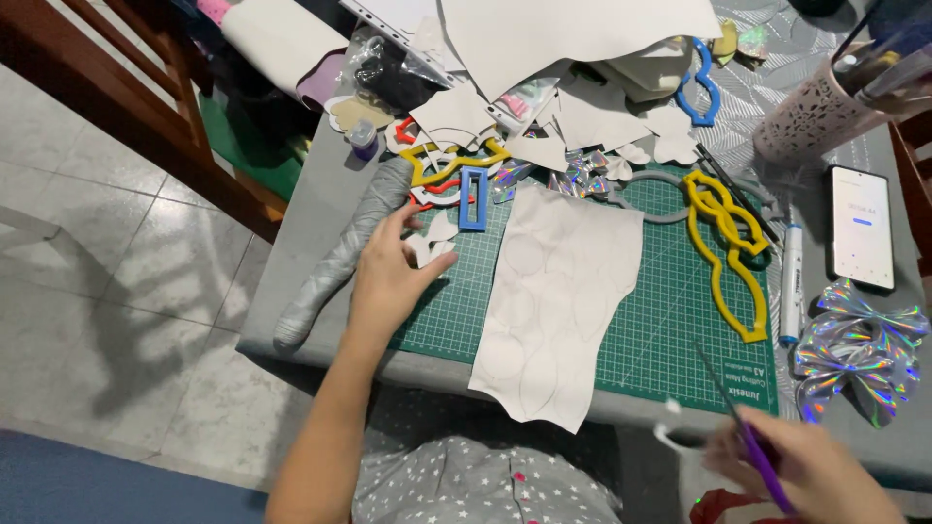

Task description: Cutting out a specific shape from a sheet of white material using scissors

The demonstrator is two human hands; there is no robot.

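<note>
My left hand (393,272) rests on the left edge of the green cutting mat (670,320), fingers spread over small white cut-out shapes (430,243), beside a grey rolled sheet (340,257). My right hand (801,471) at the bottom right grips scissors with purple handles (743,427), the blades pointing up toward the mat. A large white sheet with traced outlines (553,301) lies across the mat and hangs over the table's front edge.
Yellow templates (728,247), a blue rectangular template (473,199), a marker (791,281), a phone (860,228), holographic bows (859,349), a pink pen holder (815,112) and heaps of white paper scraps (544,107) crowd the table. A wooden chair (116,97) stands at the left.
</note>
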